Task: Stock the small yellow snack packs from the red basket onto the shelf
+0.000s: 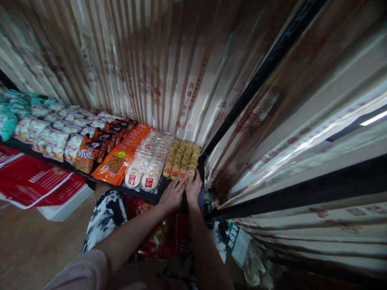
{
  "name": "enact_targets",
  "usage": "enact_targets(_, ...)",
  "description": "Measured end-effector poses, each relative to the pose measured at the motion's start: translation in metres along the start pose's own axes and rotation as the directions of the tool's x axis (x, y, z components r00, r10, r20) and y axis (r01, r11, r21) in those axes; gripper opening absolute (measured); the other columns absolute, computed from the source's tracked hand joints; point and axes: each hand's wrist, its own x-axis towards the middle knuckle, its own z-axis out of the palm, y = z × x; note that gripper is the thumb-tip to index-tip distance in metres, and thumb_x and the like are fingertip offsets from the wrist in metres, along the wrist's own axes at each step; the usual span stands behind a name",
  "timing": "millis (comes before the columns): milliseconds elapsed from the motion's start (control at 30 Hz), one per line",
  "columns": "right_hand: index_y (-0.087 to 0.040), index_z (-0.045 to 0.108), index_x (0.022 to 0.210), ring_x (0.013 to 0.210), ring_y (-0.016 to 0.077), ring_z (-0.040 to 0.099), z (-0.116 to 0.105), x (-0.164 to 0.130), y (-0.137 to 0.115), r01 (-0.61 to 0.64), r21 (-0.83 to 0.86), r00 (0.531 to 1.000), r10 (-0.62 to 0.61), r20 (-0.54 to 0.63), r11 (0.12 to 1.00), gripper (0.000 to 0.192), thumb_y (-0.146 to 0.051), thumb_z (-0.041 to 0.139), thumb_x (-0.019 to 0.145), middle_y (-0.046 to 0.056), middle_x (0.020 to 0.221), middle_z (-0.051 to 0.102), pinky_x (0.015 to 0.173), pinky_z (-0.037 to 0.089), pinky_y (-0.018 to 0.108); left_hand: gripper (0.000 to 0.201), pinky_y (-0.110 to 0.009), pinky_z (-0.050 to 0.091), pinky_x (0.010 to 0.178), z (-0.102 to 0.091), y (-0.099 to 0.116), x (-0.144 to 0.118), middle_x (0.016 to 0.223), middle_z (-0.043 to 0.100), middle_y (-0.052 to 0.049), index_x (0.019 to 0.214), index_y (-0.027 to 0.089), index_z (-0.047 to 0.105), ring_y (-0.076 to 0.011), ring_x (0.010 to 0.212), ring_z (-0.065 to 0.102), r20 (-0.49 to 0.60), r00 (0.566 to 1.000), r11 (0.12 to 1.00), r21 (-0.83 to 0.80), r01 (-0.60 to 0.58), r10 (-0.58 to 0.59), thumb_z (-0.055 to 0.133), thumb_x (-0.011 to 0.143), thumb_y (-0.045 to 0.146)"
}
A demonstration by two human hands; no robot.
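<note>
At the shelf's right end stand tight rows of small yellow snack packets (180,155). My right hand (193,188) is at the front of the rightmost row, with thumb and fingers on either side of the front packet. Beside it, my left hand (173,196) lies with its fingers stretched out against the front of the neighbouring rows. Its fingertips touch the packets and seem to hold nothing. Just left of these rows are two rows of round white crackers (149,180) in clear wrap.
Orange stick-snack bags (113,164), white-and-orange snack bags (56,143) and green bags (7,121) line the black shelf (165,186) leftward. A printed curtain (169,60) hangs behind. A black post (242,100) rises at right. Below are a red basket (172,241) and a red-covered box (45,177).
</note>
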Motion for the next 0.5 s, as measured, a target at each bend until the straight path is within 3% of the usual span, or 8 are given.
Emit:
enact_targets(233,-0.004,0.049,0.122,0.113,0.0279,0.049,-0.005,-0.015,0.002,0.011,-0.016,0.997,-0.012,-0.075,1.0,0.058,-0.046,0.032,0.085,0.021,0.121,0.055,0.095,0.036,0.042,0.048,-0.039,0.027,0.108,-0.001,0.0,0.0,0.146,0.03,-0.006,0.134,0.014,0.037,-0.0213,0.139,0.007,0.004,1.0,1.0,0.018,0.002,-0.002,0.037,0.086,0.018)
enact_targets(500,-0.008,0.053,0.12,0.108,0.0246,0.052,-0.005,-0.016,0.001,0.014,-0.044,1.0,-0.014,-0.01,0.999,0.051,-0.039,0.031,0.086,0.017,0.118,0.059,0.094,0.038,0.039,0.048,-0.039,0.028,0.108,0.002,-0.001,0.0,0.146,0.03,-0.006,0.135,0.014,0.036,-0.0204,0.139,0.009,0.005,1.0,0.999,0.049,0.0,-0.001,0.036,0.088,0.018)
